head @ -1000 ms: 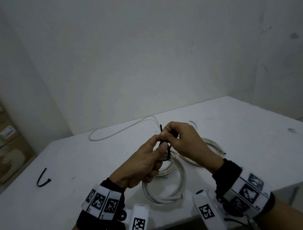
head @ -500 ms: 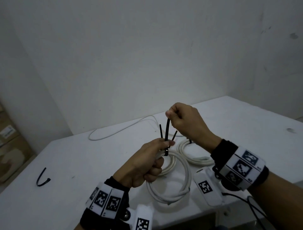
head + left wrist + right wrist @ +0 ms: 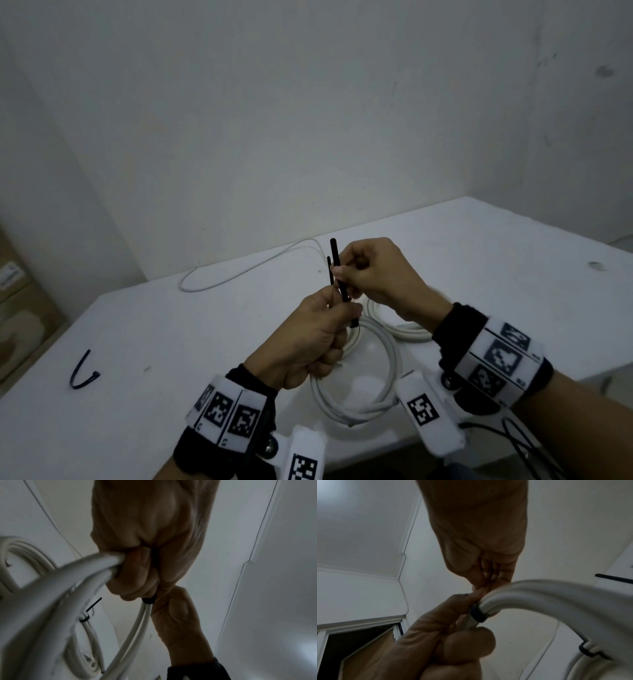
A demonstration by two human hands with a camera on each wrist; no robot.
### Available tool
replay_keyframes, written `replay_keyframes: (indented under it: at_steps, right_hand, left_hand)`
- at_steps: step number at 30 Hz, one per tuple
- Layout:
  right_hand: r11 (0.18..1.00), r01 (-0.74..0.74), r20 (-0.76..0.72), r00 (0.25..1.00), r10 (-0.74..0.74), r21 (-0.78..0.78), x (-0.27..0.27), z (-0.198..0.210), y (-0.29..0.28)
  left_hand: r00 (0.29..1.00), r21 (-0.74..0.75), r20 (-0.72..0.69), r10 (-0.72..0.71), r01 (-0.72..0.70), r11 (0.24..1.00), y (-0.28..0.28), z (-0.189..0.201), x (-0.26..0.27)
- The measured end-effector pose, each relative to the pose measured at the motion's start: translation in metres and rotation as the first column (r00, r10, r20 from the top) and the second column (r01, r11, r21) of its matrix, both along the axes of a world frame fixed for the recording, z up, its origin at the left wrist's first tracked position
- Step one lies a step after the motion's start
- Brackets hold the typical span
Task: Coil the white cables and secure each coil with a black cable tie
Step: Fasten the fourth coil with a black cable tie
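My left hand (image 3: pixel 342 308) grips a white cable coil (image 3: pixel 387 377) at its top and holds it just above the table. A black cable tie (image 3: pixel 337 267) is looped round the bundle there; its loop (image 3: pixel 477 614) sits snug against the strands, and its tail stands upright. My right hand (image 3: pixel 342 270) pinches that tail just above the left hand. In the left wrist view the tie loop (image 3: pixel 148 600) shows below the left hand's fingers (image 3: pixel 137 574). A second coil (image 3: pixel 85 649) lies on the table with a black tie (image 3: pixel 84 619) round it.
A loose white cable (image 3: pixel 239 270) lies uncoiled at the table's back edge by the wall. A spare black tie (image 3: pixel 82 371) lies bent on the white table (image 3: pixel 171 342) at the left. A cardboard box (image 3: pixel 20 308) stands beyond the left edge.
The right hand rose from the coil, drawing the tie's tail upward, then came back down and now pinches the tail lower, close to the left hand. The left hand kept its grip.
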State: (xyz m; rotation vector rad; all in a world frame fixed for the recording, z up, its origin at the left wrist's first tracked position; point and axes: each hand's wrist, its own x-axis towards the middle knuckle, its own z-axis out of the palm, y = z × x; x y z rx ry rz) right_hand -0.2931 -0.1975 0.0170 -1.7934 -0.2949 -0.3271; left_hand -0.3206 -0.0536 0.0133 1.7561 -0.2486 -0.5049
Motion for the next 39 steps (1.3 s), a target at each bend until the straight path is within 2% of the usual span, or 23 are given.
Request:
replay_keyframes:
  at_steps: [8,13,17,20,22,24,27,34,37,39]
  right_hand:
    - [0.99,-0.048,-0.022,0.998,0.051,0.13,0.012,-0.007,-0.003]
    - [0.971,-0.178,-0.103,0.975,0.196,0.162,0.001,0.009,-0.016]
    - [0.953,-0.3,-0.304,0.904,0.301,0.05,-0.019,-0.002,-0.024]
    - [0.907,-0.4,-0.368,0.83,0.419,0.131,-0.03,-0.019,-0.023]
    - [0.92,-0.355,-0.338,0.856,0.391,0.167,-0.033,-0.025,-0.018]
    - [0.953,-0.288,-0.315,0.899,0.303,0.095,-0.034,-0.025,-0.01]
    - [0.964,-0.262,-0.302,0.917,0.26,0.033,-0.034,-0.027,0.001]
    - [0.974,-0.189,-0.291,0.932,0.218,0.126,-0.031,-0.035,0.008]
    - [0.974,-0.166,-0.296,0.933,0.206,0.154,-0.032,-0.034,0.011]
    - [0.971,-0.108,-0.295,0.94,0.169,0.211,-0.032,-0.032,0.011]
  left_hand:
    - [0.995,-0.1,-0.095,0.026,-0.035,0.994,-0.002,-0.001,-0.001]
    - [0.983,-0.256,-0.166,0.079,-0.121,0.959,0.012,0.002,0.004]
    - [0.976,-0.318,-0.157,0.148,-0.192,0.928,0.027,0.008,0.013]
    - [0.973,-0.325,-0.15,0.172,-0.213,0.921,0.033,0.008,0.017]
    - [0.973,-0.304,-0.149,0.174,-0.212,0.929,0.032,0.006,0.018]
    - [0.974,-0.277,-0.149,0.171,-0.207,0.938,0.031,0.004,0.017]
    - [0.974,-0.249,-0.139,0.181,-0.211,0.945,0.03,0.003,0.016]
    - [0.974,-0.222,-0.038,0.225,-0.228,0.948,0.035,0.001,0.011]
    - [0.956,-0.029,0.025,0.291,-0.29,0.956,0.038,-0.006,0.002]
    - [0.958,0.093,0.034,0.284,-0.286,0.954,0.04,-0.012,-0.009]
